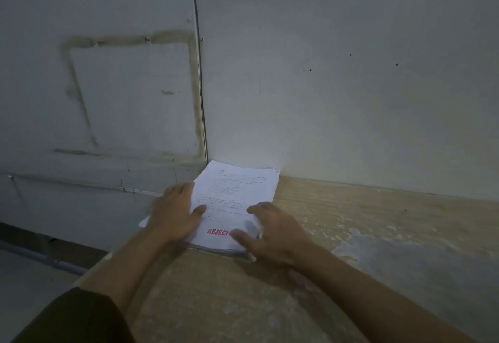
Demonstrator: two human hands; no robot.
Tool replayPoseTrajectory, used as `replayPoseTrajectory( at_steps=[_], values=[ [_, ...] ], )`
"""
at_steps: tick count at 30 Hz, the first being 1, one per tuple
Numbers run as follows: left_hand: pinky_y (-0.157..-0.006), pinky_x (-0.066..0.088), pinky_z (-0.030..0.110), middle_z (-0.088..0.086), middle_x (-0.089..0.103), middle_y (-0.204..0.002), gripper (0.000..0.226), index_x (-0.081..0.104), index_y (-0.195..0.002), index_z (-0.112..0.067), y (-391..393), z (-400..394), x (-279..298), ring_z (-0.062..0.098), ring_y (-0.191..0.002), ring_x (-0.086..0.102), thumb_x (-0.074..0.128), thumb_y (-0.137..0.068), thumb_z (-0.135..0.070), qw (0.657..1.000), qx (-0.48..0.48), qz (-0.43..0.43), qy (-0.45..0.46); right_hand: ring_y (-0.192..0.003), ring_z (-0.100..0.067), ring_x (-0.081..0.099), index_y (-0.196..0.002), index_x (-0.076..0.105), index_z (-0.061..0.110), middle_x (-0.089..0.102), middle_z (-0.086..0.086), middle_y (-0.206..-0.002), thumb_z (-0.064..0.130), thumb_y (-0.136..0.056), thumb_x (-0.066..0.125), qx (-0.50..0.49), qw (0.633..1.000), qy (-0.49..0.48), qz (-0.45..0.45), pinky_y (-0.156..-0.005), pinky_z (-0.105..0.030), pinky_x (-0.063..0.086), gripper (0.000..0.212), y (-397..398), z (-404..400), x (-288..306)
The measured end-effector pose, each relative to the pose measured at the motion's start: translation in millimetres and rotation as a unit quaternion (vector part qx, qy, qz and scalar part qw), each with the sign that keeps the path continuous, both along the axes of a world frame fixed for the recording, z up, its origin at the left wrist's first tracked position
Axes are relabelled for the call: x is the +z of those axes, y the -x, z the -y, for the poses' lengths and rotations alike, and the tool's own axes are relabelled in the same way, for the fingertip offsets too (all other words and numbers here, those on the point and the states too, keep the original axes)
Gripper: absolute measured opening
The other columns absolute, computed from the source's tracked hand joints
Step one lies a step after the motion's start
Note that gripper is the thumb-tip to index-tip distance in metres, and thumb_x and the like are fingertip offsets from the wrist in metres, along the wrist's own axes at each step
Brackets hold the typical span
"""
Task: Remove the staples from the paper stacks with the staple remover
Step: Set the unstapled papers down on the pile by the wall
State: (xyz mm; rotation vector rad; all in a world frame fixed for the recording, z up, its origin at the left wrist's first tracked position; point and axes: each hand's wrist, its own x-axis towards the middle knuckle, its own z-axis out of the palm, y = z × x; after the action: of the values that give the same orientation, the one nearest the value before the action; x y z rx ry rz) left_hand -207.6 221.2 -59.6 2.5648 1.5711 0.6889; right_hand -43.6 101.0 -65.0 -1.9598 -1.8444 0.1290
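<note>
— Looking at the paper stack (pixel 237 194), it lies on the worn wooden table (pixel 351 221), pushed up to the wall (pixel 351 86) near the table's left edge, with a red stamp on the top sheet.

— And the hands?

— The left hand (pixel 175 213) lies flat on the stack's left side, fingers spread, thumb on the page. The right hand (pixel 270 232) sits at the near right corner with fingers curled over the sheets; whether it pinches them or only presses, I cannot tell.

— Where is the staple remover?

— Not in view. No staple shows either; the hands may cover it.

— So what could go wrong?

— The stack's near left corner overhangs the table edge. A push from the left palm could slide sheets off to the floor. The top sheet already looks rumpled under the right fingers, so a harder pull there may crease or tear it at the staple. The light is dim, too, so a small staple is easy to miss.
</note>
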Motion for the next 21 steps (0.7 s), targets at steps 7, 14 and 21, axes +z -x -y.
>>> replayPoseTrajectory(
  at_steps=[7,14,21],
  values=[
    [-0.101,0.030,0.026,0.001,0.045,-0.139,0.044,0.046,-0.131,-0.019,-65,109,9,0.016,-0.127,0.040,0.053,-0.091,-0.034,0.965,-0.237,0.079,0.077,-0.096,-0.026,0.060,-0.104,0.063,0.008,0.067,-0.010,-0.102,0.016,-0.082,0.058,-0.103,0.986,-0.128,-0.037,-0.086,-0.032,0.045,0.024,-61,75,8],
    [-0.100,0.032,0.025,0.003,0.047,-0.137,0.043,0.050,-0.129,-0.016,-135,206,6,0.016,-0.126,0.042,0.057,-0.089,-0.031,0.929,-0.349,0.016,0.120,-0.086,-0.027,0.060,-0.101,0.065,0.003,0.067,-0.014,-0.094,0.008,-0.079,0.058,-0.196,0.970,-0.145,-0.016,-0.082,-0.041,0.051,0.023,-126,177,0],
    [-0.100,0.034,0.026,0.002,0.048,-0.137,0.040,0.051,-0.128,-0.016,-174,256,7,0.016,-0.126,0.043,0.056,-0.090,-0.028,0.914,-0.376,0.000,0.150,-0.117,-0.035,0.042,-0.116,0.054,0.009,0.048,-0.015,-0.124,0.013,-0.084,0.053,-0.393,0.917,-0.038,0.060,-0.097,-0.047,0.036,0.033,-198,263,-1]
  ],
)
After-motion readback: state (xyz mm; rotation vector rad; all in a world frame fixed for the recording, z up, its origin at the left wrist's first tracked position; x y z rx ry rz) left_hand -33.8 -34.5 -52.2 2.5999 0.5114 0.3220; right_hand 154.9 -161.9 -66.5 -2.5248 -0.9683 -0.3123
